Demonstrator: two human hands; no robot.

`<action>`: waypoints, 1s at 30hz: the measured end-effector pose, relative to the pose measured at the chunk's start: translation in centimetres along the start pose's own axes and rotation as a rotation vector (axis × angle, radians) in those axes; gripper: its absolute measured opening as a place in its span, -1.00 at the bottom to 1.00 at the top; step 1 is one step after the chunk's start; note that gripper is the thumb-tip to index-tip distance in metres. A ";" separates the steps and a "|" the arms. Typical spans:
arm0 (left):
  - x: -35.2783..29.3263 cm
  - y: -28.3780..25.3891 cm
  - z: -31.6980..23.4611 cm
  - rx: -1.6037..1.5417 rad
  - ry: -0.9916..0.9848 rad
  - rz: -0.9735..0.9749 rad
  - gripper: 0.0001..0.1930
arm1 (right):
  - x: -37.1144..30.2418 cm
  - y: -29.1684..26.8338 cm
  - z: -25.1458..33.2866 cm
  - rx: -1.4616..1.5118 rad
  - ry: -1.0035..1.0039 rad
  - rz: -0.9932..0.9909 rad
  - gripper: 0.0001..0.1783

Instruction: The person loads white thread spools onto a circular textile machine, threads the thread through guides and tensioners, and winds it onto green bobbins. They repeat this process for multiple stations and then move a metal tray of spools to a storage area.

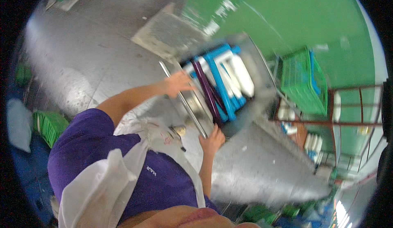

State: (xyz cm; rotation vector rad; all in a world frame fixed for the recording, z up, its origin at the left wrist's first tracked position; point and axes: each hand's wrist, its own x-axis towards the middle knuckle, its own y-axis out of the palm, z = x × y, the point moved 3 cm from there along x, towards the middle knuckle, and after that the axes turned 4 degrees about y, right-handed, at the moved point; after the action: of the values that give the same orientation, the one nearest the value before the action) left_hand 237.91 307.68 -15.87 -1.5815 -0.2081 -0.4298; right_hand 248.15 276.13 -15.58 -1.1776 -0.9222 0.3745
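Note:
A metal cart (262,74) stands in front of me, with a straight metal handle bar (189,110) along its near side. Inside lie several blue rolls (219,82), white rolls (242,75) and a dark purple roll (206,91), side by side and partly overlapping. My left hand (178,84) reaches across the bar, its fingers closed over the cart's near edge; blur softens the fingertips. At the near right corner, my right hand (213,141) is closed around the cart where bar and rim meet.
A green wall (303,15) rises beyond the cart. To the right, a green plastic crate (301,80) is by a reddish-brown metal rack (333,123) with white rolls about it. Another green crate (51,125) sits at far left on the grey floor (102,44).

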 end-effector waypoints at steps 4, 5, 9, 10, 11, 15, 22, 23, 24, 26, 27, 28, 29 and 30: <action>-4.4 -1.7 -6.3 0.063 -0.074 0.316 -0.14 | -5.5 0.5 0.1 0.028 -0.005 0.086 0.00; -3.4 -1.3 -7.6 0.083 -0.105 0.435 -0.14 | -5.4 0.6 -1.3 0.036 0.006 0.152 0.00; -2.1 1.7 -12.1 0.194 -0.202 0.394 -0.15 | -6.7 1.9 -6.4 0.075 -0.030 0.052 -0.02; -2.6 2.4 -12.4 0.180 -0.229 0.415 -0.16 | -7.0 2.7 -7.0 0.105 -0.052 0.110 -0.02; -3.3 4.9 -13.0 0.137 -0.255 0.444 -0.16 | -8.0 4.3 -8.0 0.109 -0.053 0.143 -0.02; -3.6 11.0 -13.0 0.121 -0.286 0.401 -0.14 | -8.1 9.7 -10.1 0.114 -0.066 0.169 -0.02; -0.1 10.4 -17.4 -0.019 -0.379 0.295 -0.13 | -4.3 7.3 -17.4 0.186 -0.141 0.529 0.00; 0.4 9.7 -17.6 -0.073 -0.400 0.307 -0.14 | -2.7 7.0 -18.0 0.191 -0.152 0.593 -0.02; 1.0 8.9 -17.6 -0.096 -0.419 0.258 -0.16 | -1.0 6.8 -18.5 0.212 -0.153 0.649 -0.03; 2.0 8.3 -17.6 -0.155 -0.463 0.372 -0.17 | 2.4 7.2 -19.0 0.254 -0.136 0.788 0.00; 2.7 8.3 -17.1 -0.167 -0.483 0.368 -0.17 | 5.5 8.2 -18.9 0.325 -0.122 0.754 0.01; 3.1 8.6 -17.0 -0.208 -0.518 0.433 -0.16 | 7.8 9.4 -18.7 0.366 -0.072 0.782 0.03; 3.8 8.8 -16.6 -0.202 -0.533 0.444 -0.16 | 10.8 11.0 -18.2 0.293 -0.113 0.712 0.09; 4.8 9.2 -15.9 -0.146 -0.527 0.375 -0.18 | 14.4 13.2 -17.3 0.319 -0.197 0.603 0.14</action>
State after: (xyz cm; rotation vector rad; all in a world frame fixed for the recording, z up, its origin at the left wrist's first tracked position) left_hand 243.60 290.69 -22.24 -1.8081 -0.2770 0.2766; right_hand 272.86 280.20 -23.01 -1.1143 -0.6240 1.0988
